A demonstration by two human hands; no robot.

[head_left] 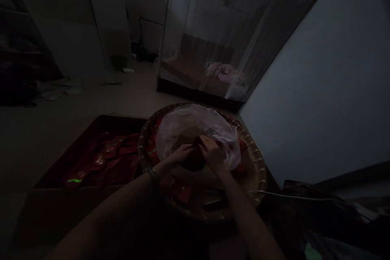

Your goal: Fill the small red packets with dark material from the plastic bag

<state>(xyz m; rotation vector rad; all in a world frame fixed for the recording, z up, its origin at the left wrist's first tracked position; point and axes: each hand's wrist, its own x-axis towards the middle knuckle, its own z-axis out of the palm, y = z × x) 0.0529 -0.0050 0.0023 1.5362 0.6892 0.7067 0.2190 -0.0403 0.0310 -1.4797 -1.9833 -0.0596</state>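
Observation:
A round woven bamboo basket (256, 170) holds a clear plastic bag (185, 124), puffed up and filling its upper half. My left hand (183, 153) and my right hand (213, 154) meet at the bag's lower part, around a dark red bundle (195, 158). The right hand's fingers press on the plastic and the bundle, while the left hand's grip is too dim to judge. A bracelet (152, 174) circles my left wrist. Red paper packets (185, 194) lie in the basket beneath my forearms. The bundle is partly hidden by my fingers and the plastic.
A cardboard box (91, 120) of red packets (103, 162) stands left of the basket, touching its rim. Behind stands a glass-walled enclosure (201, 36) with pink cloth inside. A white cable (289, 195) runs right of the basket, beside a pale wall.

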